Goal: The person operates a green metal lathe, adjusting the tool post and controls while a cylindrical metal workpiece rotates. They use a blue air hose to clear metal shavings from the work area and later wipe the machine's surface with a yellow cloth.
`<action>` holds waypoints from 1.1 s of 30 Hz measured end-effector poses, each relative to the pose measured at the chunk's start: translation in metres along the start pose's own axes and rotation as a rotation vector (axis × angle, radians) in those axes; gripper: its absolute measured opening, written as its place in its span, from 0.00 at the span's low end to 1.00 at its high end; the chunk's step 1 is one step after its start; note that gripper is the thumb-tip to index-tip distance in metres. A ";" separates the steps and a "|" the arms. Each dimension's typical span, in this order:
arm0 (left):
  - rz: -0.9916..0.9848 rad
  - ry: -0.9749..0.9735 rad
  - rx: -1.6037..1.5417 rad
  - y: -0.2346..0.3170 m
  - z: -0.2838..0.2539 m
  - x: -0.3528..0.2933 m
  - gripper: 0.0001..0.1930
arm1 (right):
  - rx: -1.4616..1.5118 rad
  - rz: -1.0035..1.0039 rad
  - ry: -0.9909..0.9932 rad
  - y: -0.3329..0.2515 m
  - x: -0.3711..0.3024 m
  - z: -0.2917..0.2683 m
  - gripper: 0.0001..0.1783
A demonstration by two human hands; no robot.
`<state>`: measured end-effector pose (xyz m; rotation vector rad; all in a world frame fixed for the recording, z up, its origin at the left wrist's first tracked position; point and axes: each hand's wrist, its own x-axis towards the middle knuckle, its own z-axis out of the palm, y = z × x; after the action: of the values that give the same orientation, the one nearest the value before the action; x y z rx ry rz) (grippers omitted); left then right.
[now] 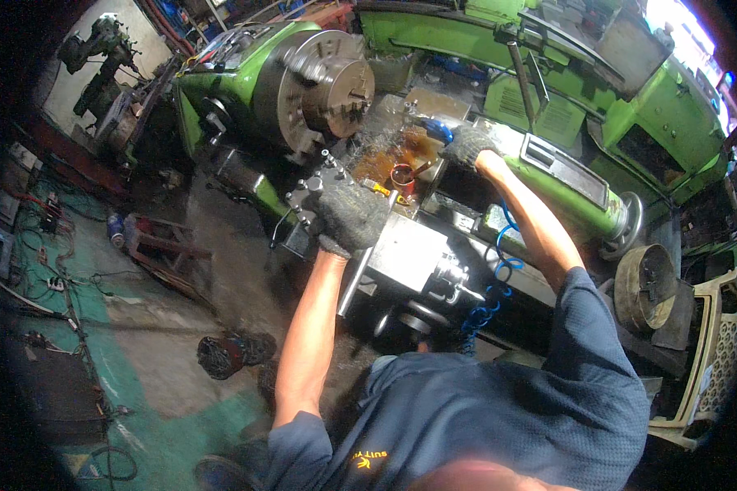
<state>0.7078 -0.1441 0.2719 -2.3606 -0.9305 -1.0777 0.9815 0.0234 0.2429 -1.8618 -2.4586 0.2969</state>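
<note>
Right of the chuck (348,96), the right hand (469,148) clasps a blue air gun (439,130). Below the chuck, the left hand (352,216) touches the tool post (306,196); I cannot tell its grip.

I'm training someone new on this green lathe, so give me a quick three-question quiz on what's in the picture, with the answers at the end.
1. Multiple choice: which hand holds the small blue-bodied tool?
A) left
B) right
C) neither

2. True or false: in the picture, the small, open red can is to the right of the large, round steel chuck.

3. Short answer: what hangs in loops to the left of the person's right forearm in the picture?

Key:
1. B, the dark-gloved right hand.
2. True.
3. A thin, blue coiled hose.
</note>
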 end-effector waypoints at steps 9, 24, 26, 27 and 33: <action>-0.025 -0.022 0.015 0.001 -0.001 0.004 0.09 | 0.185 -0.239 0.159 0.003 0.017 0.007 0.28; -0.019 -0.025 0.254 -0.005 0.013 -0.016 0.09 | 0.242 0.018 -0.112 -0.045 0.062 -0.001 0.25; -0.025 -0.021 0.243 -0.006 0.012 -0.016 0.09 | 0.166 -0.038 -0.047 -0.040 0.070 0.010 0.25; -0.004 0.005 0.191 -0.004 0.021 -0.007 0.09 | 0.136 0.015 -0.014 -0.012 0.073 0.015 0.25; -0.024 -0.011 0.198 -0.007 0.013 -0.012 0.09 | 0.169 -0.011 -0.031 -0.027 0.078 0.025 0.25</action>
<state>0.7045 -0.1365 0.2547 -2.2007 -1.0225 -0.9361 0.9305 0.0880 0.2164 -1.7885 -2.3781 0.5186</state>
